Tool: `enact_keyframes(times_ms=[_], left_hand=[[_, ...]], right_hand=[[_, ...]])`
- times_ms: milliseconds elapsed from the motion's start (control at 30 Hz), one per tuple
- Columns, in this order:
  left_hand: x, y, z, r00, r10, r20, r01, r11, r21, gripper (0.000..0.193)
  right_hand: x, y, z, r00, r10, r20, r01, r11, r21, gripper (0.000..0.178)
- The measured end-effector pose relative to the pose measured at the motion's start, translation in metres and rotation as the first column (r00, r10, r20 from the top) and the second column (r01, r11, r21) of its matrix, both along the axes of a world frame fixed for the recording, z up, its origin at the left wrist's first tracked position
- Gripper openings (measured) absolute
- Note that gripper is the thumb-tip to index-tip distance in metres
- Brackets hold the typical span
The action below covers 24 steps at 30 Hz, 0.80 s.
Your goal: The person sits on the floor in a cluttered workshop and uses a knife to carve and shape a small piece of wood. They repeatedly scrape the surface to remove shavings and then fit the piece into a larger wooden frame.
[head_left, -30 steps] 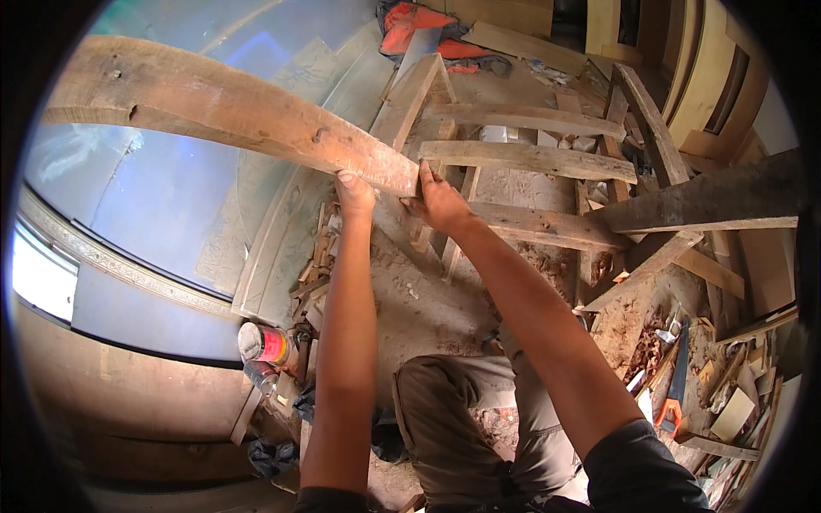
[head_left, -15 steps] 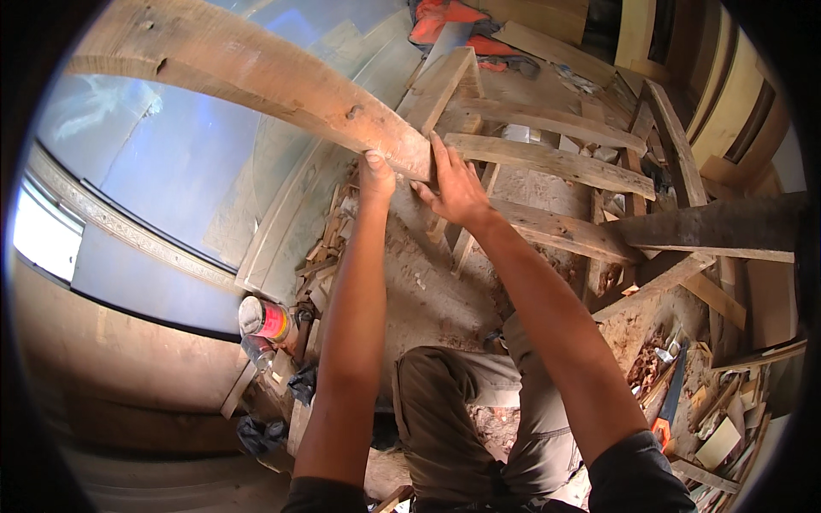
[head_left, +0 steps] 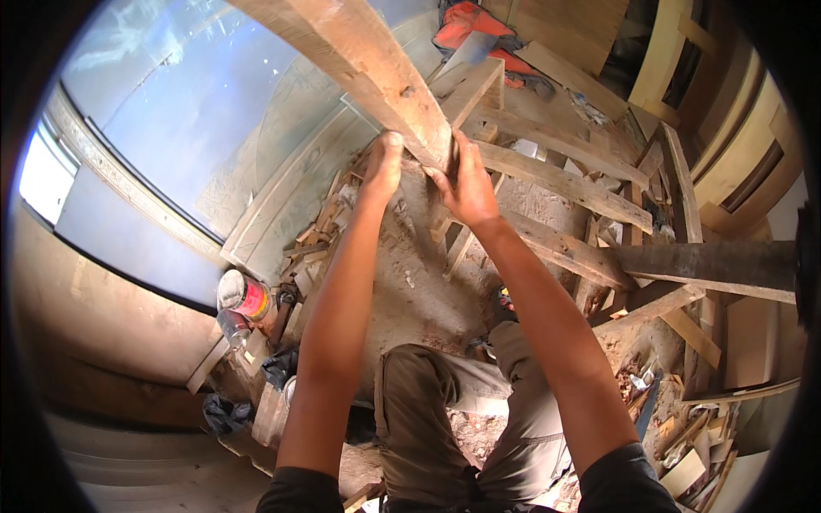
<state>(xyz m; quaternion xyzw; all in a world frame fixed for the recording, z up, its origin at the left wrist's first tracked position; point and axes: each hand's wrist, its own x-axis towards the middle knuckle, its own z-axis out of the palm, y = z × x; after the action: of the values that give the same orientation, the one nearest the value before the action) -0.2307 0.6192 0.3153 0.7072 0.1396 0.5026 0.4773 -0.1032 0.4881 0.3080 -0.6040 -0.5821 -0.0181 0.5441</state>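
A long, thick wooden beam (head_left: 368,64) slants from the top edge down to my two hands, its near end between them. My left hand (head_left: 383,167) is closed on the beam's left side, thumb on top and the other fingers hidden beneath. On the right side of that end, my right hand (head_left: 469,188) grips with its fingers along the face and its thumb across the end. Both arms are stretched out ahead of me, above the dusty floor.
A wooden frame with slats (head_left: 564,184) stands to the right, with a dark beam (head_left: 710,261) across it. At left, a tin (head_left: 244,295) stands near a bluish panel (head_left: 205,111). Wood offcuts (head_left: 684,470) and a saw blade (head_left: 648,410) lie lower right. An orange-and-dark cloth (head_left: 475,34) lies far off.
The beam has swung to a steeper slant, its far end moving right and up out of view. Both hands still hold its near end and have shifted slightly right.
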Motion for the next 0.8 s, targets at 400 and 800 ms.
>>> enact_keyframes(times_ms=[400, 800], left_hand=[[-0.013, -0.029, 0.074, 0.963, -0.21, 0.172, 0.201, 0.977, 0.068, 0.094], [-0.011, -0.05, 0.124, 0.998, 0.067, 0.005, -0.067, 0.994, 0.091, 0.051]], right_hand=[[0.0, 0.006, -0.009, 0.997, -0.025, 0.073, 0.02, 0.998, 0.066, 0.077], [0.009, -0.009, -0.013, 0.992, 0.062, 0.112, -0.055, 0.996, -0.065, 0.094]])
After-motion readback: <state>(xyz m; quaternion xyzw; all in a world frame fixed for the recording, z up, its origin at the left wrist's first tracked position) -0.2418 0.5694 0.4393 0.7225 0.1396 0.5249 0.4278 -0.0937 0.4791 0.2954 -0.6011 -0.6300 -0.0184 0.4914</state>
